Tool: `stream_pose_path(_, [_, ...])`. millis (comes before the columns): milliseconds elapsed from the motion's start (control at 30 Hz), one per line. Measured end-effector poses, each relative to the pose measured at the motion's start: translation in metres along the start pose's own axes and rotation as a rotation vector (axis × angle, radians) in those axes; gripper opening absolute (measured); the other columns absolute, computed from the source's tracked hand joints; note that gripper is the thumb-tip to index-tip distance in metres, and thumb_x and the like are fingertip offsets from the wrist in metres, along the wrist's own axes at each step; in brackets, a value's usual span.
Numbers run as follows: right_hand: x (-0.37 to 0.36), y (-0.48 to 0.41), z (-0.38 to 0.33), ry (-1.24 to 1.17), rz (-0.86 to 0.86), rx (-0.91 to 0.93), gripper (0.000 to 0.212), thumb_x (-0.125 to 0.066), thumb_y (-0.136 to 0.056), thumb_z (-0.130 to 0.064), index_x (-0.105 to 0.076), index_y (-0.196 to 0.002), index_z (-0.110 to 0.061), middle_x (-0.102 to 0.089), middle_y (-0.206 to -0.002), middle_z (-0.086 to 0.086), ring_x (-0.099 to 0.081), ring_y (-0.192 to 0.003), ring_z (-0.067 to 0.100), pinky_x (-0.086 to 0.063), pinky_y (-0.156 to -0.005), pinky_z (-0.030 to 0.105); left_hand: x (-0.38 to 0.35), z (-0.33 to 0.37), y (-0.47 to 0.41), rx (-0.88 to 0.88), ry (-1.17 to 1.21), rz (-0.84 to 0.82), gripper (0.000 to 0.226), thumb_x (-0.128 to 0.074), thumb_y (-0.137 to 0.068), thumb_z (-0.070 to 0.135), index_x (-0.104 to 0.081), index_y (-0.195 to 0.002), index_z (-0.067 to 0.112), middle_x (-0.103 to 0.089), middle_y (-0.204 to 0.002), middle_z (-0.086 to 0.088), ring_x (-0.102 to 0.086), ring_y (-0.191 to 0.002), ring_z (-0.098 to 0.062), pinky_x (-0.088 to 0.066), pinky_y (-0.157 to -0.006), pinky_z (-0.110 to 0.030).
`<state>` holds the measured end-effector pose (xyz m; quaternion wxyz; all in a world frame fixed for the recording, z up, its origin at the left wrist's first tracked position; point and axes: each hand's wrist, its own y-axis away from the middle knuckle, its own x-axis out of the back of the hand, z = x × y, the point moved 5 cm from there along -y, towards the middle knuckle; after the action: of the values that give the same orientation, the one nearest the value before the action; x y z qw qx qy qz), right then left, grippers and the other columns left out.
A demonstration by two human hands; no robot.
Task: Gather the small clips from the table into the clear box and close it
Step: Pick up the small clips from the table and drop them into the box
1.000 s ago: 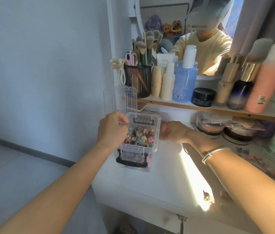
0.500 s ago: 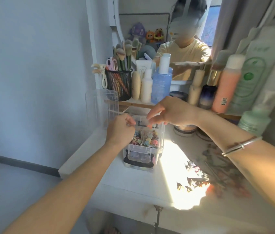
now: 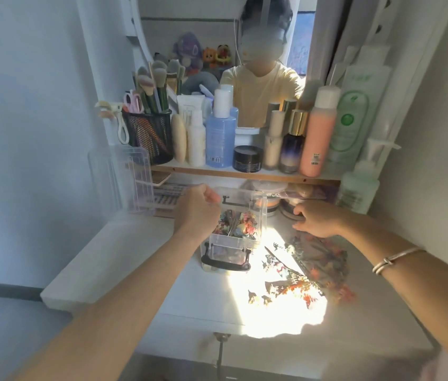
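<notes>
Crowding the table: clips, clear box under closed left grip, right grip unclear.

Hidden and unclear parts

The left hand covers the clear box's left wall; the clips at centre right blur together; lower right, the bench is cut off.

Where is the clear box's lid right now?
In the head view, the lid stands upright at the table's left rear, left of the clear box, beside the black mesh brush holder.
</notes>
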<state>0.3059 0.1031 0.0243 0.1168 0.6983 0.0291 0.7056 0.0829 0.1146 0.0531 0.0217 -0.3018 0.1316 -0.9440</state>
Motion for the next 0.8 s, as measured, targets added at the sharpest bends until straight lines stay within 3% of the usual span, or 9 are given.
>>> stream_pose_path(167, [-0.019, -0.008, -0.009, -0.085, -0.129, 0.057, 0.049, -0.043, -0.09, -0.051, -0.051, -0.122, -0.015, -0.056, -0.125, 0.004, -0.054, -0.11, 0.021, -0.043, -0.093, 0.033, -0.001, -0.003, -0.001, -0.013, -0.025, 0.004, 0.019, -0.046, -0.088, 0.001, -0.055, -0.081, 0.016, -0.054, -0.089, 0.003, -0.046, -0.081, -0.009, -0.027, -0.055, -0.008])
stream_pose_path(300, [-0.017, -0.007, -0.011, -0.163, -0.102, 0.107, 0.033, -0.065, -0.082, -0.031, -0.057, -0.112, -0.018, -0.054, -0.117, 0.001, -0.052, -0.104, 0.018, -0.04, -0.084, 0.026, 0.0, -0.004, -0.002, -0.019, -0.026, 0.009, 0.018, -0.046, -0.088, 0.002, -0.055, -0.081, 0.016, -0.054, -0.089, 0.003, -0.046, -0.081, -0.009, -0.026, -0.054, -0.008])
stream_pose_path(400, [-0.016, -0.007, -0.016, -0.185, -0.05, 0.148, 0.012, -0.069, -0.079, -0.016, -0.062, -0.088, -0.019, -0.058, -0.096, -0.003, -0.054, -0.089, 0.014, -0.037, -0.065, 0.019, 0.001, -0.004, -0.003, -0.028, -0.039, 0.016, 0.017, -0.047, -0.087, 0.002, -0.056, -0.081, 0.015, -0.053, -0.088, 0.004, -0.046, -0.082, -0.01, -0.027, -0.055, -0.007])
stream_pose_path(467, [-0.017, -0.008, -0.018, -0.202, -0.024, 0.171, 0.014, -0.07, -0.078, -0.011, -0.061, -0.079, -0.021, -0.059, -0.087, -0.004, -0.056, -0.085, 0.013, -0.035, -0.06, 0.016, 0.002, -0.005, -0.003, -0.027, -0.044, 0.016, 0.017, -0.047, -0.087, 0.002, -0.056, -0.081, 0.015, -0.052, -0.083, 0.005, -0.046, -0.081, -0.01, -0.029, -0.055, -0.011])
stream_pose_path(567, [0.002, -0.003, -0.018, -0.312, 0.072, 0.188, 0.011, -0.068, -0.078, -0.008, -0.066, -0.084, -0.017, -0.064, -0.081, -0.006, -0.063, -0.072, 0.005, -0.04, -0.056, 0.011, 0.005, -0.007, -0.003, -0.023, -0.051, 0.002, 0.016, -0.049, -0.087, 0.002, -0.056, -0.082, 0.015, -0.053, -0.083, 0.005, -0.048, -0.083, -0.012, -0.035, -0.069, -0.021])
stream_pose_path(633, [0.033, 0.008, -0.025, -0.566, 0.143, 0.231, 0.012, -0.068, -0.079, -0.008, -0.067, -0.086, -0.017, -0.065, -0.076, -0.007, -0.064, -0.062, -0.001, -0.047, -0.058, 0.008, 0.007, -0.007, -0.002, -0.026, -0.055, -0.007, 0.016, -0.049, -0.086, 0.002, -0.056, -0.082, 0.015, -0.054, -0.087, 0.005, -0.048, -0.086, -0.012, -0.035, -0.074, -0.023])
stream_pose_path(700, [0.062, 0.021, -0.043, -0.817, 0.155, 0.332, 0.013, -0.068, -0.078, -0.004, -0.065, -0.083, -0.016, -0.064, -0.079, -0.003, -0.064, -0.066, 0.003, -0.052, -0.06, 0.009, 0.007, -0.007, -0.002, -0.031, -0.055, -0.01, 0.018, -0.048, -0.086, 0.001, -0.057, -0.082, 0.016, -0.055, -0.089, 0.004, -0.047, -0.087, -0.011, -0.035, -0.076, -0.023])
stream_pose_path(800, [0.074, 0.032, -0.082, -0.834, 0.103, 0.455, 0.015, -0.069, -0.078, -0.005, -0.067, -0.092, -0.011, -0.066, -0.084, 0.0, -0.064, -0.076, 0.01, -0.052, -0.065, 0.008, 0.008, -0.007, -0.001, -0.031, -0.054, -0.005, 0.018, -0.048, -0.086, 0.0, -0.057, -0.083, 0.015, -0.055, -0.089, 0.004, -0.048, -0.087, -0.011, -0.034, -0.075, -0.023])
